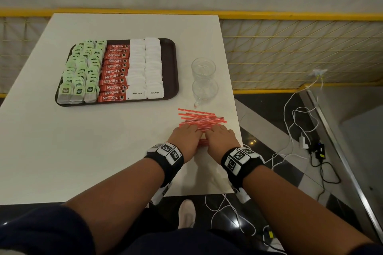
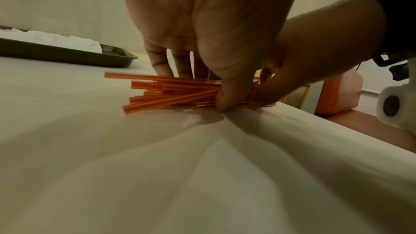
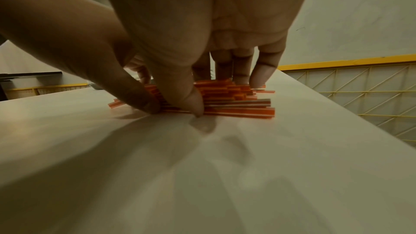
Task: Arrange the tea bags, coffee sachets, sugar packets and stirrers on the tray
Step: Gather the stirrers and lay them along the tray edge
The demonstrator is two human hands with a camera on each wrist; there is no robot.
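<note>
2 hands clutch stirrers; only head view shows glasses

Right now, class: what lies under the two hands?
Under the left hand and right hand lies a heap of red stirrers on the white table. Stirrers beneath the palms are hidden.

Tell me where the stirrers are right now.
In the head view the red stirrers lie piled on the white table, right of the tray, below the glass cups, under both hands.
</note>
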